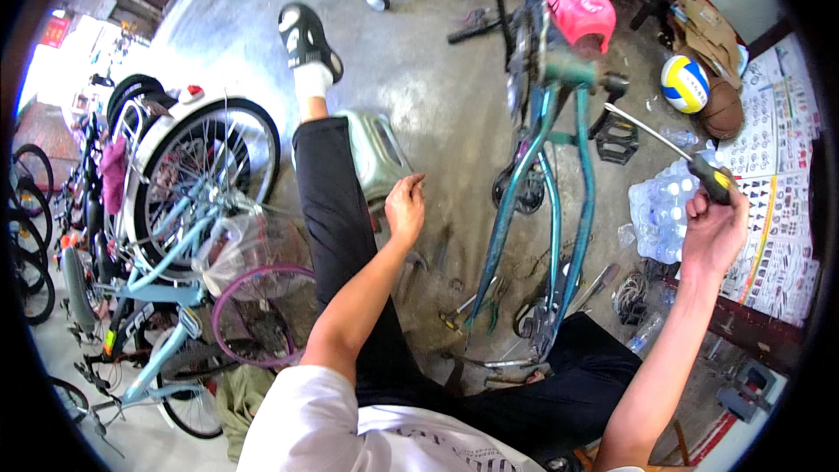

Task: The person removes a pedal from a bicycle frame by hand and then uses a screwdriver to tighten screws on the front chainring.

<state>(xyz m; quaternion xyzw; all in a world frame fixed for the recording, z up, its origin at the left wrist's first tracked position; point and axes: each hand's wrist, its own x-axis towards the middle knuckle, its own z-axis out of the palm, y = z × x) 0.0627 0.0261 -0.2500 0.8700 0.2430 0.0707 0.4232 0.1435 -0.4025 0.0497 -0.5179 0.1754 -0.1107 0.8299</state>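
My right hand (712,240) is raised at the right and closed round the black and yellow handle of a screwdriver (700,168). The screwdriver's long shaft points up and left, its tip near the crank and pedal (617,138) of a teal bicycle frame (507,223). That frame stands between my legs, its tubes running toward me. Over my left thigh, apart from the frame, is my left hand (405,208). Its fingers are curled together; whether anything small is between them cannot be made out.
Pliers (495,308) and other tools lie on the floor below the frame. A pale green stool (371,153) is beside my left leg. Bicycles (166,288) crowd the left. Bottled water (657,210), a volleyball (684,84) and a basketball (723,108) are at right.
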